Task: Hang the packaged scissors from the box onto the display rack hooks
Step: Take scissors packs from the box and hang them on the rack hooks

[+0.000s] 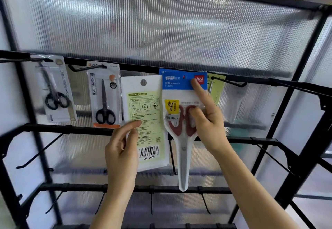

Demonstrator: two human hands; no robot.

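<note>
While our right hand (pixel 206 119) pinches blue-header scissors pack (pixel 177 88) at handles, forefinger pressed on header, our left hand (pixel 122 144) pinches white pack (pixel 149 113) edge just beside. Hook behind header hidden. We judge risk: hole misses tip, pack drops.

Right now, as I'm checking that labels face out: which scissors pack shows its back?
The white pack that the left hand holds. Its barcode and printed instructions face out, while the blue-topped pack and the others show their scissors.
</note>
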